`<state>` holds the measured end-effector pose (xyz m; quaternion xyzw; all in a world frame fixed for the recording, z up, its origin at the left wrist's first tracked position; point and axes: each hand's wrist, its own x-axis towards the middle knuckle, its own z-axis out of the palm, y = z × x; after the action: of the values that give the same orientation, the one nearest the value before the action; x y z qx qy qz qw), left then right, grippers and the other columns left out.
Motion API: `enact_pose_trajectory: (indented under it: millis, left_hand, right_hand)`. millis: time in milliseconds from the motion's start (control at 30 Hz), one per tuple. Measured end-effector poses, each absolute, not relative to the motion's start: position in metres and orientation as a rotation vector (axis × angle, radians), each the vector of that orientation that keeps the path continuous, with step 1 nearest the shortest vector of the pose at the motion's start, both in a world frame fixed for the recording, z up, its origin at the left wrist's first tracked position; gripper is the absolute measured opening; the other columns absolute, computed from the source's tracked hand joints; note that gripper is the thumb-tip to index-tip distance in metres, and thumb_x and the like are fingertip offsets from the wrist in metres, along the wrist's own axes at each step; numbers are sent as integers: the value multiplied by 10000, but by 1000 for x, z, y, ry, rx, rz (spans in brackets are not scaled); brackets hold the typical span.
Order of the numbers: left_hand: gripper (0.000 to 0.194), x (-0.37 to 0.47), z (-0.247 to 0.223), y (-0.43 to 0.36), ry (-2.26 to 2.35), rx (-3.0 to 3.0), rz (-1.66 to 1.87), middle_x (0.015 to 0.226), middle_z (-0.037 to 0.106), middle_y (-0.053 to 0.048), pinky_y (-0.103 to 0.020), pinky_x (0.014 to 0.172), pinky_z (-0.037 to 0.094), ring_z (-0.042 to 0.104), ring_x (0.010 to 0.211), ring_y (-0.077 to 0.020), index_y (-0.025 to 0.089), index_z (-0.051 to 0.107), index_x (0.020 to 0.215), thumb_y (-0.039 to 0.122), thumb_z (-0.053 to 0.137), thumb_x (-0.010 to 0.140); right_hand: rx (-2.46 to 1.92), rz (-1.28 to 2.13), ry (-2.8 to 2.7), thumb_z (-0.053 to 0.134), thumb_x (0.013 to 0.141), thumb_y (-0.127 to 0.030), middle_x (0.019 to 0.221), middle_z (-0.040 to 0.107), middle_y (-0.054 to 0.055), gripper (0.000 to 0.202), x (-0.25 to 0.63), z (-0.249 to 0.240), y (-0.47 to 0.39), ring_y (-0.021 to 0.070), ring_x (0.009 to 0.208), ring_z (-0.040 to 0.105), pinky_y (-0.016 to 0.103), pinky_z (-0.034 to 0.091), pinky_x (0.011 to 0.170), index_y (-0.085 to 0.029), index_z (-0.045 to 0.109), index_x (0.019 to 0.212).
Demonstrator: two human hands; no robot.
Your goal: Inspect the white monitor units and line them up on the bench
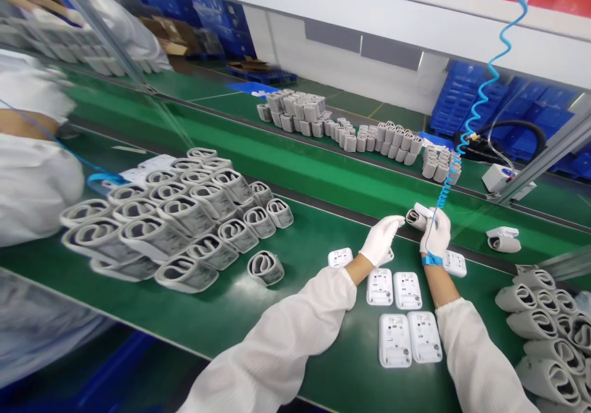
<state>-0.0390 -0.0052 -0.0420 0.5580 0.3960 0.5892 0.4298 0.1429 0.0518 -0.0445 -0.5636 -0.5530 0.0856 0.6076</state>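
My white-gloved left hand (pixel 382 239) reaches over the green bench, fingers stretched out together, near a rolled grey cuff (pixel 415 218). My right hand (pixel 436 231), gloved with a blue wrist strap (pixel 433 259), is closed around that cuff and a white device (pixel 423 210) on top of it, at the edge of the green belt. Below my hands, several white devices lie on the bench with their backs up, among them one at front left (pixel 394 340) and one at front right (pixel 424 337). Another white device (pixel 455 264) lies beside my right wrist.
Stacked rolled cuffs (pixel 180 216) fill the bench at left; more stand at right (pixel 549 327). One device with a cuff (pixel 503 239) sits on the green belt (pixel 323 173). A coiled blue cord (pixel 480 99) hangs near my right hand. A person's white sleeve (pixel 37 185) is at left.
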Motion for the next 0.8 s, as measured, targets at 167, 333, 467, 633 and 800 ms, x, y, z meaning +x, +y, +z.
enact_pose_trajectory:
  millis: [167, 333, 467, 633, 800]
  left_hand:
    - [399, -42, -32, -14, 1152, 1724, 1241, 1243, 824, -89, -412, 1122, 574, 768, 1165, -258, 210, 802, 1179, 440, 479, 1127]
    - [314, -40, -25, -19, 1271, 2083, 1009, 1251, 826, -55, -407, 1094, 576, 755, 1192, -263, 247, 812, 1197, 347, 527, 1109]
    - [283, -40, -24, -22, 1338, 2229, 887, 1254, 827, -41, -412, 1078, 583, 758, 1176, -262, 269, 809, 1220, 320, 561, 1094]
    - [279, -38, -12, -28, 1397, 2428, 690, 1189, 821, -55, -423, 1006, 597, 762, 1097, -263, 260, 801, 1217, 323, 559, 1093]
    - [271, -36, 8, -38, 1405, 2655, 517, 1081, 796, -112, -483, 915, 605, 755, 1019, -307, 168, 769, 1103, 256, 514, 1085]
  right_hand:
    - [-1272, 90, -1371, 501, 1050, -417, 1456, 660, 212, 455, 139, -46, 78, 323, 1403, 606, 525, 421, 1296, -128, 802, 1231]
    - [-1412, 268, -1513, 475, 970, -333, 1459, 691, 179, 572, 141, -54, 98, 325, 1386, 629, 559, 418, 1291, -138, 738, 1439]
    - [-1470, 303, -1481, 438, 996, -376, 1561, 649, 178, 649, 143, -57, 98, 326, 1462, 586, 544, 377, 1320, -119, 656, 1551]
    - [-1543, 197, -1484, 453, 985, -416, 1699, 493, 243, 754, 144, -54, 90, 354, 1600, 437, 524, 288, 1364, -35, 544, 1629]
    - [-1547, 25, -1512, 505, 965, -471, 1704, 461, 292, 821, 148, -60, 83, 391, 1628, 395, 571, 262, 1366, -1, 490, 1638]
